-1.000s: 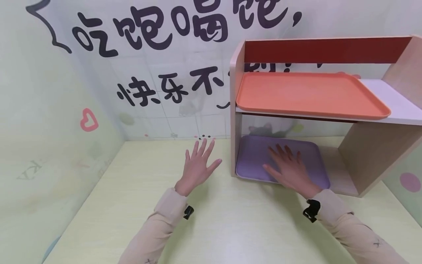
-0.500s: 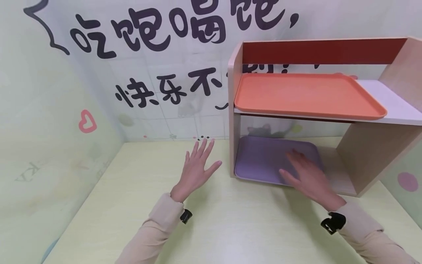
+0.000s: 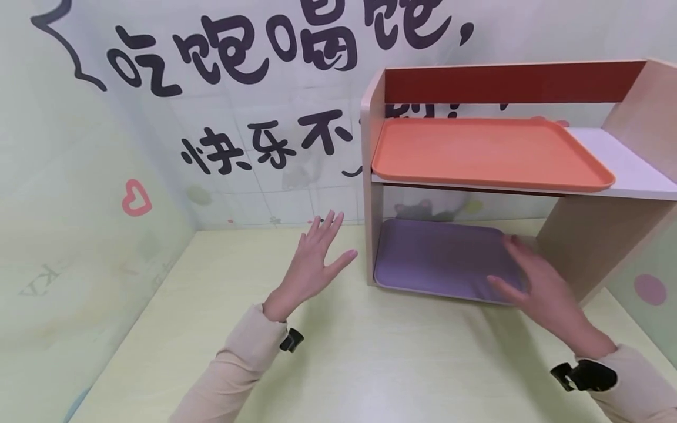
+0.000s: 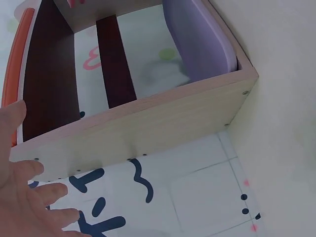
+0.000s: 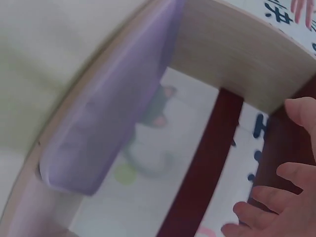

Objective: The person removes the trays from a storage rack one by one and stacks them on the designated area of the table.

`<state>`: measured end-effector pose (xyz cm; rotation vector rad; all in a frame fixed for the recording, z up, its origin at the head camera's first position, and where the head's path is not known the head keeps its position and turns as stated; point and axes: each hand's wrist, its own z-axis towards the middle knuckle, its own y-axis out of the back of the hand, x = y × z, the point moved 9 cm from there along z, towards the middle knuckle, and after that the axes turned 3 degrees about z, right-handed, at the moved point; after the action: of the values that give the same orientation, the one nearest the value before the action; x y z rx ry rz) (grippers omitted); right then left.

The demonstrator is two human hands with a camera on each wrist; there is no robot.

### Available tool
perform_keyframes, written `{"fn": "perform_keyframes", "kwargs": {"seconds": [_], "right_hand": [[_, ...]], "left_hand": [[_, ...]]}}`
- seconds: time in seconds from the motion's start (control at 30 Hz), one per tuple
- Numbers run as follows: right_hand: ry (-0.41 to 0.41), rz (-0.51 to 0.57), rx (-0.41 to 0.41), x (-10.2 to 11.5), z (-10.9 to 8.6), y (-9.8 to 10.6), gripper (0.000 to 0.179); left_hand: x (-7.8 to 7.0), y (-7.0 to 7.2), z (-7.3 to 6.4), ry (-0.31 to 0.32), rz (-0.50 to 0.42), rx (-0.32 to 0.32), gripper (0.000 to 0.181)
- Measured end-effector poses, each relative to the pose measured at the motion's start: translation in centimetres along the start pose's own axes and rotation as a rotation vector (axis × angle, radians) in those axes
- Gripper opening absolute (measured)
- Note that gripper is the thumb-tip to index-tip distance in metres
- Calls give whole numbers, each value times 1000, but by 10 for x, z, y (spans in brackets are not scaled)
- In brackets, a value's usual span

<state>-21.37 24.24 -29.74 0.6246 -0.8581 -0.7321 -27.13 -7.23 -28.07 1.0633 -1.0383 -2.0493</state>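
Observation:
A purple tray lies flat on the bottom level of a wooden two-level shelf. On the upper level rests an orange tray, pushed toward the left side. My right hand hovers in front of the lower compartment's right part, fingers spread and holding nothing; in the head view its fingertips overlap the purple tray's right edge. Left of the shelf, my left hand hangs above the table with fingers extended and holds nothing. In the left wrist view, the left hand appears beside the shelf's outer side panel.
The pale table runs back to a wall printed with large dark characters. Another wall with a pink heart borders the table on the left. A dark red board spans the shelf's upper back.
My right hand has moved right and toward me, away from the middle of the purple tray. The left hand stays nearly in place. Both trays stay where they were on the shelf.

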Motion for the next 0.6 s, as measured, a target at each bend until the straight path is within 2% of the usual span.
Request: {"fn": "perform_keyframes", "kwargs": {"seconds": [0.13, 0.27, 0.43, 0.5, 0.6], "right_hand": [[4, 45, -73, -1, -3, 22, 71], [-9, 37, -113, -5, -5, 42, 69], [-36, -3, -132, -12, -6, 65, 66], [-58, -24, -118, -15, -6, 73, 66], [-77, -50, -126, -19, -5, 86, 65]], "left_hand": [[-11, 10, 2, -51, 66, 0, 69], [-22, 18, 5, -95, 133, 9, 72], [-35, 31, 14, -115, 192, 11, 76], [-40, 39, 19, -121, 191, 0, 78], [-46, 52, 27, -136, 135, -41, 79]]}}
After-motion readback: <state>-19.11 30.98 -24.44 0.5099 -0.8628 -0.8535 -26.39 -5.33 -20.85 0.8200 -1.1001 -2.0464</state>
